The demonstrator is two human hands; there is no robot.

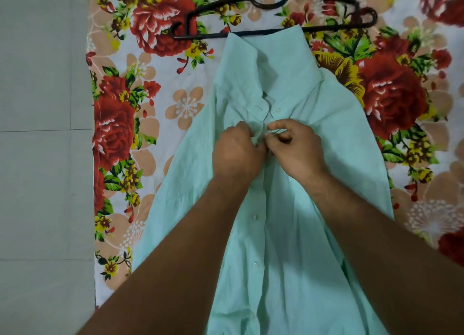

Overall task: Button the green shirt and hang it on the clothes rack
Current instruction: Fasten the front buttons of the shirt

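A pale green shirt (296,234) lies flat, front up, on a flowered bedsheet (130,123), collar pointing away from me. My left hand (237,151) pinches the left edge of the placket just below the collar. My right hand (296,147) pinches the opposite edge, thumb and forefinger meeting my left fingers at one spot. The button there is hidden by my fingers. One white button (278,110) shows above my hands and two more (255,217) below. A black plastic hanger (271,10) lies on the sheet beyond the collar, its lower bar partly under the collar.
The bedsheet's left edge (93,159) runs down the frame, with grey tiled floor (42,159) beyond it. No clothes rack is in view.
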